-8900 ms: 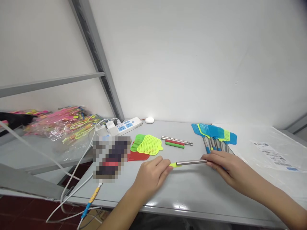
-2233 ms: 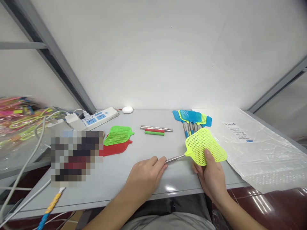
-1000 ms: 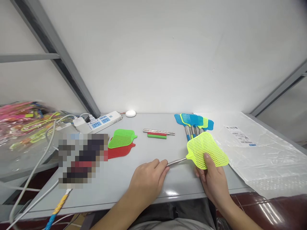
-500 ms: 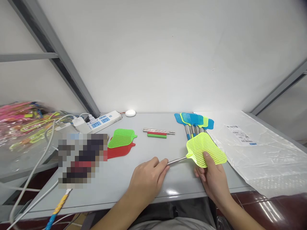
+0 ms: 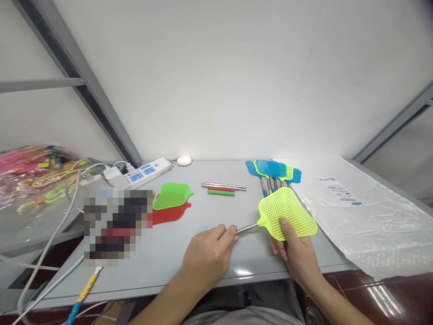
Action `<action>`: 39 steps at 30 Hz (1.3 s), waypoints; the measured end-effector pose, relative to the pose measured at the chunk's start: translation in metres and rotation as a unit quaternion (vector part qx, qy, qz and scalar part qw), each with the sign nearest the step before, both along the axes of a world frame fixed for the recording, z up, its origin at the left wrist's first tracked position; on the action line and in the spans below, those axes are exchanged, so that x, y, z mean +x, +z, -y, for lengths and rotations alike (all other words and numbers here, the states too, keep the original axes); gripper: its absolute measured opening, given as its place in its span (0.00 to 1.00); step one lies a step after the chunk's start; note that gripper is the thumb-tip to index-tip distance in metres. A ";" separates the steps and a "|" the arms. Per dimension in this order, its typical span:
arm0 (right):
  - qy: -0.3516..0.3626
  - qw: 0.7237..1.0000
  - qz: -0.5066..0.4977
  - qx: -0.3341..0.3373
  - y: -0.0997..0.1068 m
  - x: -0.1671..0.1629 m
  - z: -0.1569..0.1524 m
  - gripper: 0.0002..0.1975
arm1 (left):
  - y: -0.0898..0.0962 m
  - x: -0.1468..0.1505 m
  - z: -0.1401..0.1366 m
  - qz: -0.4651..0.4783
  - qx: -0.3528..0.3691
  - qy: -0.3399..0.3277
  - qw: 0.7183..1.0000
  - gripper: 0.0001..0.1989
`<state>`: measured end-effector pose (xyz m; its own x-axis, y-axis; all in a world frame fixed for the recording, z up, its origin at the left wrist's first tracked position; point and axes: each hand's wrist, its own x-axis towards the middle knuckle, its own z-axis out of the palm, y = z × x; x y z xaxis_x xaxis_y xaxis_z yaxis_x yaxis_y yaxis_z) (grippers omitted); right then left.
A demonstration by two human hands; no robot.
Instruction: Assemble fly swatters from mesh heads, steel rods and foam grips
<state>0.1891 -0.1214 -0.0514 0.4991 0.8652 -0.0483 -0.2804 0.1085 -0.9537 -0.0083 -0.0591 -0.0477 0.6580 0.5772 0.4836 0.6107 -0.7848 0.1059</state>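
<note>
A yellow-green fly swatter with a perforated head and a metal rod is held between my two hands above the front of the table. My left hand is closed around its handle, which the fingers hide. The head is pinched by my right hand, thumb on top and fingers beneath. Just behind it lies a bunch of blue and yellow fly swatters. Left of centre, a green swatter head overlaps a red swatter head. Metal rods lie beside a red and a green handle tube.
A white plastic bag with a label covers the table's right side. At the left are a power strip, a blurred-out object with a cable, and bagged colourful items. A white rounded device sits near the wall.
The swatter's head and my right hand have shifted slightly left and a little lower, shortening the visible rod. My left hand keeps its grip on the handle.
</note>
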 end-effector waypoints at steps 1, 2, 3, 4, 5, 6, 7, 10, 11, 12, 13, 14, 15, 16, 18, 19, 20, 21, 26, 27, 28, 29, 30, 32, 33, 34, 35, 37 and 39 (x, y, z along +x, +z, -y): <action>0.001 1.000 0.005 -0.002 0.001 -0.001 -0.001 0.16 | 0.000 0.000 0.000 0.004 0.005 -0.002 1.000 0.11; 0.002 1.000 0.010 -0.005 0.002 -0.002 -0.002 0.16 | -0.001 0.001 0.000 0.009 0.006 -0.004 1.000 0.11; 0.002 1.000 0.015 -0.009 0.003 -0.003 -0.003 0.17 | -0.001 0.001 0.000 0.013 0.006 -0.008 1.000 0.11; 0.004 1.000 0.019 -0.012 0.004 -0.004 -0.003 0.17 | -0.001 0.001 0.000 0.017 0.005 -0.010 1.000 0.11; 0.008 1.000 0.022 -0.018 0.005 -0.005 -0.003 0.17 | 0.000 0.001 0.000 0.021 0.005 -0.011 1.000 0.11; 0.014 0.999 0.027 -0.024 0.005 -0.006 -0.003 0.17 | 0.001 0.000 0.000 0.021 0.006 -0.009 1.000 0.11; 0.022 0.999 0.031 -0.030 0.005 -0.006 -0.003 0.18 | 0.003 -0.001 0.000 0.017 0.008 -0.007 1.000 0.11; 0.052 0.997 0.044 -0.036 0.004 -0.008 -0.002 0.22 | 0.013 -0.005 0.002 -0.005 0.013 -0.007 1.000 0.10; 0.060 0.997 0.044 -0.034 0.003 -0.008 -0.002 0.22 | 0.016 -0.006 0.003 -0.012 0.008 -0.015 1.000 0.10; 0.065 0.997 0.041 -0.030 0.003 -0.008 -0.003 0.22 | 0.018 -0.008 0.004 -0.018 -0.001 -0.026 1.000 0.11; 0.070 0.997 0.035 -0.028 0.002 -0.008 -0.004 0.22 | 0.020 -0.009 0.004 -0.024 -0.014 -0.036 0.999 0.12; 0.076 0.996 0.029 -0.028 0.002 -0.007 -0.005 0.21 | 0.022 -0.011 0.004 -0.029 -0.028 -0.044 0.998 0.13; 0.082 0.996 0.024 -0.028 0.003 -0.007 -0.006 0.20 | 0.023 -0.012 0.004 -0.033 -0.043 -0.050 0.997 0.14; 0.089 0.995 0.022 -0.028 0.004 -0.007 -0.008 0.20 | 0.023 -0.014 0.004 -0.032 -0.056 -0.053 0.996 0.15; 0.107 0.993 0.032 -0.025 0.009 -0.009 -0.012 0.20 | 0.025 -0.017 0.002 -0.019 -0.089 -0.054 0.994 0.16; 0.114 0.992 0.043 -0.018 0.013 -0.010 -0.014 0.20 | 0.026 -0.018 0.002 -0.006 -0.113 -0.056 0.992 0.15; 0.118 0.991 0.056 -0.009 0.017 -0.011 -0.015 0.20 | 0.027 -0.020 0.002 0.010 -0.139 -0.060 0.988 0.15; 0.121 0.990 0.070 -0.002 0.021 -0.012 -0.016 0.20 | 0.029 -0.021 0.002 0.027 -0.166 -0.063 0.984 0.14; 0.135 0.984 0.115 0.003 0.036 -0.013 -0.014 0.18 | 0.034 -0.025 0.008 0.089 -0.230 -0.072 0.966 0.12; 0.139 0.983 0.117 0.003 0.036 -0.013 -0.013 0.17 | 0.034 -0.025 0.008 0.094 -0.234 -0.073 0.965 0.12; 0.141 0.983 0.119 0.004 0.035 -0.013 -0.013 0.17 | 0.033 -0.024 0.008 0.097 -0.235 -0.073 0.964 0.12; 0.139 0.983 0.120 0.004 0.033 -0.014 -0.014 0.17 | 0.033 -0.024 0.007 0.097 -0.235 -0.070 0.965 0.13; 0.133 0.984 0.119 0.004 0.030 -0.015 -0.015 0.18 | 0.032 -0.023 0.006 0.092 -0.235 -0.064 0.965 0.13; 0.115 0.988 0.101 -0.001 0.022 -0.019 -0.021 0.20 | 0.031 -0.022 0.002 0.069 -0.237 -0.042 0.968 0.14; 0.110 0.990 0.086 -0.007 0.018 -0.022 -0.024 0.21 | 0.031 -0.021 0.000 0.056 -0.241 -0.029 0.969 0.14; 0.110 0.992 0.067 -0.015 0.013 -0.025 -0.028 0.21 | 0.031 -0.021 -0.002 0.043 -0.248 -0.019 0.968 0.14; 0.118 0.992 0.045 -0.025 0.010 -0.027 -0.031 0.21 | 0.031 -0.021 -0.003 0.033 -0.260 -0.010 0.965 0.15; 0.144 0.988 0.005 -0.045 0.004 -0.030 -0.035 0.20 | 0.031 -0.021 -0.004 0.023 -0.286 -0.001 0.958 0.15; 0.173 0.983 -0.026 -0.059 0.002 -0.031 -0.036 0.20 | 0.032 -0.020 -0.004 0.018 -0.306 0.000 0.952 0.15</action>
